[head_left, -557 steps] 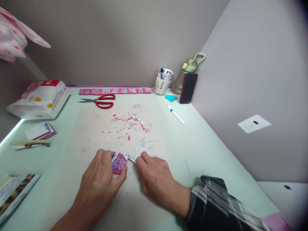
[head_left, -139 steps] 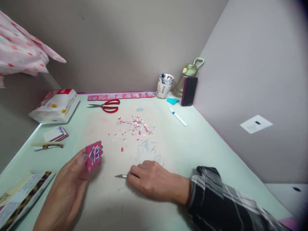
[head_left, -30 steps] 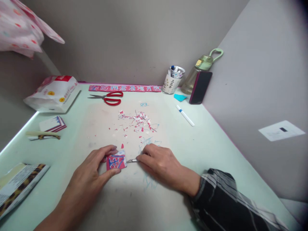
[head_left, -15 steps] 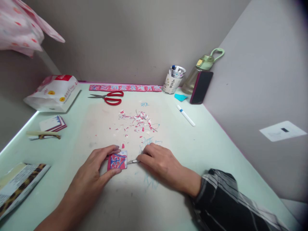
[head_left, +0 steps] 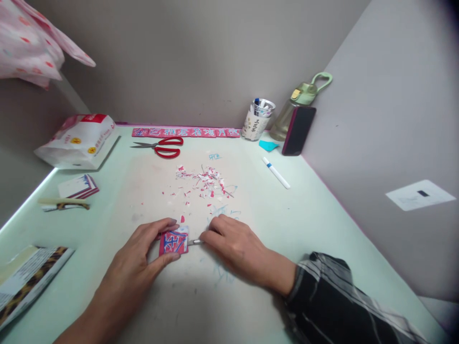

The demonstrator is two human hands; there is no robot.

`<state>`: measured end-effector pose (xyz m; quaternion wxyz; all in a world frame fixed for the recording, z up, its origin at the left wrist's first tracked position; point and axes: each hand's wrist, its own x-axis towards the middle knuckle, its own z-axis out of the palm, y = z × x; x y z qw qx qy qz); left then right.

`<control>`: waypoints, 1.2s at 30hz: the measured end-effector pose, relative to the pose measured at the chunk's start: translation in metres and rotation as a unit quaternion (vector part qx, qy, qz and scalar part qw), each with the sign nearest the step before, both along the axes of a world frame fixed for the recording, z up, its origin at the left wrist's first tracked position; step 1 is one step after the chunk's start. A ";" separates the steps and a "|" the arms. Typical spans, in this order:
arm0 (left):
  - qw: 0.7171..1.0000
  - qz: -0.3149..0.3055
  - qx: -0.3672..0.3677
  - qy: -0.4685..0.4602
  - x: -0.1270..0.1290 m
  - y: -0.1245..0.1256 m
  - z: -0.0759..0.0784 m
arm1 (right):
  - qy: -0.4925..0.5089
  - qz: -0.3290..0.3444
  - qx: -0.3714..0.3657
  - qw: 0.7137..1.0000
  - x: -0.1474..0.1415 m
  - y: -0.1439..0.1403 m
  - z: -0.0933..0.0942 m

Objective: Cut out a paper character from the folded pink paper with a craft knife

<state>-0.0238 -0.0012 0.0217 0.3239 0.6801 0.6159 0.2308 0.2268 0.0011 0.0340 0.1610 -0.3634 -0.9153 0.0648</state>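
Note:
A small pink-red square tile [head_left: 174, 242] with blue and white character markings lies on the table. My left hand [head_left: 148, 251] grips it between thumb and fingers at its left side. From the right, my right hand [head_left: 233, 243] pinches a slim craft knife [head_left: 195, 242], whose tip meets the tile's right edge. Most of the knife's handle is hidden in my fingers. Beyond my hands lies a heap of red and white shavings [head_left: 210, 179], with loose bits scattered around it.
Red-handled scissors [head_left: 167, 147] lie before a row of red character tiles [head_left: 186, 133]. At the back right stand a pen cup [head_left: 256, 122], a green-lidded bottle [head_left: 287, 117] and a phone [head_left: 299, 131]. A white pen [head_left: 276, 173], stacked tiles [head_left: 77, 186] and a paper bag [head_left: 77, 143] flank the work area.
My right hand has moved slightly left, bringing the knife tip closer in against the tile's right edge. My left hand keeps its hold. The view shifted a little.

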 end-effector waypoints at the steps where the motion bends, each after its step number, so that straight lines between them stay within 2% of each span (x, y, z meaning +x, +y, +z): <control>1: 1.000 -0.001 0.003 -0.001 0.000 0.000 0.000 | 0.000 0.001 0.000 1.000 0.000 0.000 0.000; 16: 1.000 -0.017 -0.007 0.001 -0.006 -0.003 -0.002 | -0.006 0.009 -0.007 1.000 0.002 0.001 -0.001; 26: 0.999 -0.017 0.031 0.002 -0.004 0.000 -0.003 | 0.010 -0.012 -0.027 1.000 0.001 -0.002 0.002; 36: 1.000 -0.016 0.011 -0.007 -0.005 -0.004 -0.006 | 0.026 -0.036 -0.014 0.999 -0.001 -0.007 -0.001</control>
